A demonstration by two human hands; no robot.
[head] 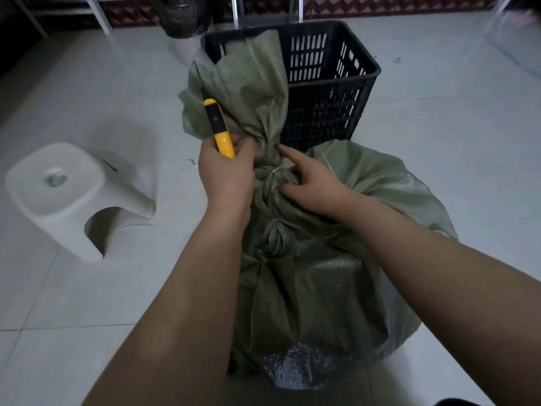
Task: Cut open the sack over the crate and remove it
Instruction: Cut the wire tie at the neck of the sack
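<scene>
A full green woven sack [322, 273] stands on the floor in front of me, its neck tied with a pale cord [276, 171]. The loose top of the sack flops up against a black slatted crate [336, 83] just behind it. My left hand [225, 177] grips a yellow and black utility knife [218, 127], blade pointing up and away beside the neck. My right hand [310, 183] rests on the tied neck, fingers spread, index finger pointing at the knot.
A white plastic stool [73, 197] stands on the pale tiled floor to the left. Behind the crate are a dark bin with a bag [181, 16] and metal furniture legs [237, 10]. Bare floor lies to the right.
</scene>
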